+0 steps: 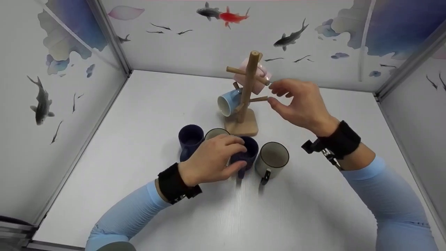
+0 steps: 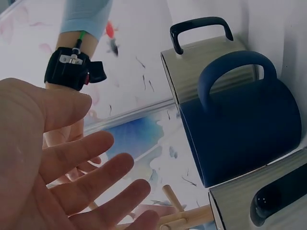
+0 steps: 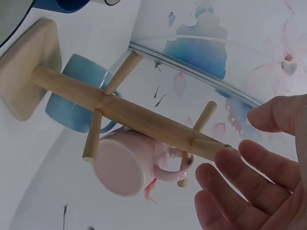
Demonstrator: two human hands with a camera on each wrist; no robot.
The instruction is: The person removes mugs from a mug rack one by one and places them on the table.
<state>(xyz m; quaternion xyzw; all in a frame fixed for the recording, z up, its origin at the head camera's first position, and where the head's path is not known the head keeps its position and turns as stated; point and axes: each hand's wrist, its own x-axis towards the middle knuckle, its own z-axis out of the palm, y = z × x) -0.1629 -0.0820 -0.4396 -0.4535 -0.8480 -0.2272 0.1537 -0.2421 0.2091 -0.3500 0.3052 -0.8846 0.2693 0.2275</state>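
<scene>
My left hand [image 1: 212, 160] hovers over the row of mugs, fingers spread and relaxed, beside a navy mug [image 1: 251, 148]. In the left wrist view the palm is bare and that navy mug [image 2: 244, 136] stands apart from the fingers. My right hand [image 1: 303, 104] is raised at the right of a wooden mug tree [image 1: 248, 87], thumb and fingers apart around nothing, fingertips close to its peg ends. A pink mug [image 3: 120, 165] hangs by its handle from an upper peg. Lower down hangs a light blue mug [image 1: 228, 103], its mouth facing left.
Another navy mug [image 1: 191, 137] stands at the row's left end. Next to it a cream mug [image 1: 216, 132] is partly hidden by my left hand. At the right end is a cream mug with a black handle [image 1: 273, 157]. White walls enclose the white table [image 1: 150, 104].
</scene>
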